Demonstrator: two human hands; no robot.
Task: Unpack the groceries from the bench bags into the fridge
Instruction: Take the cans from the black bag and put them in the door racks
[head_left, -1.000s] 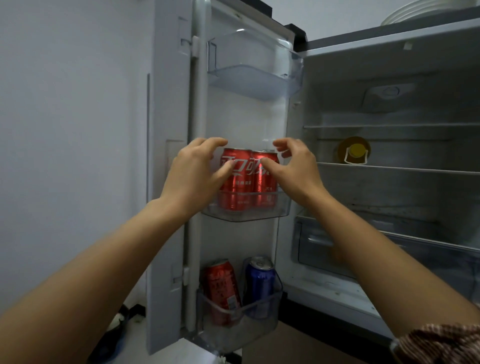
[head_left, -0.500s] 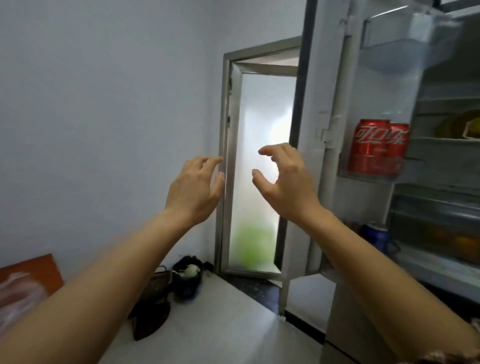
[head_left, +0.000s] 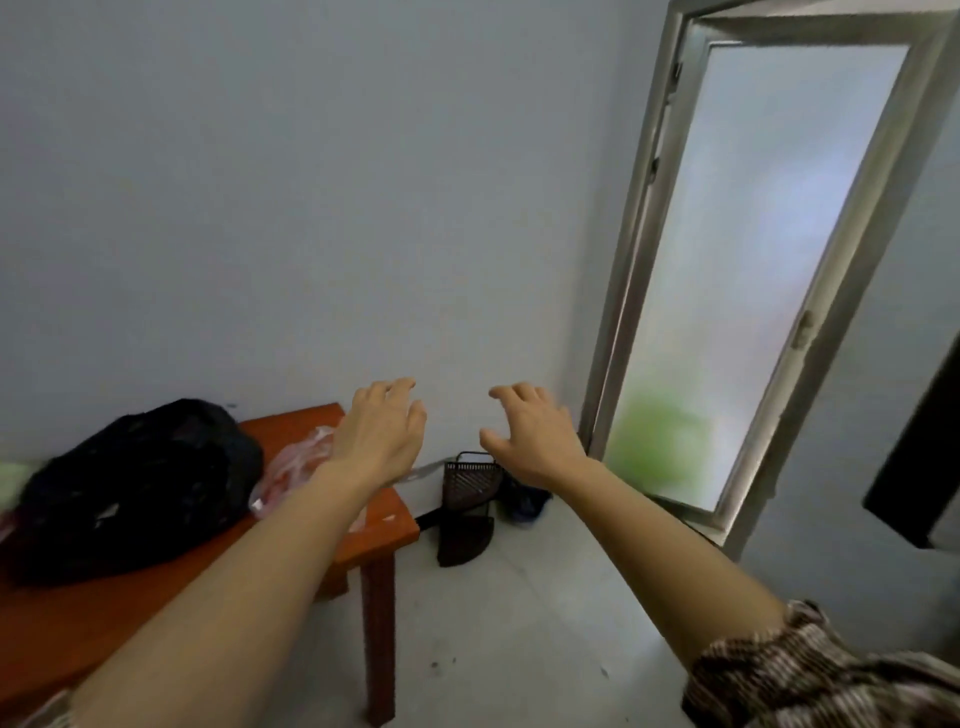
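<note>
Head view shows left grip (head_left: 382, 436), seemingly above bench (head_left: 387, 530), and right grip (head_left: 532, 441) loosely spread, empty.

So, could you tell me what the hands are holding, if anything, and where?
Nothing is held; the left hand and right hand are open and empty.

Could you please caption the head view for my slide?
Left hand and right hand, both empty, extend toward the orange bench bearing a black bag and plastic bag.
</note>
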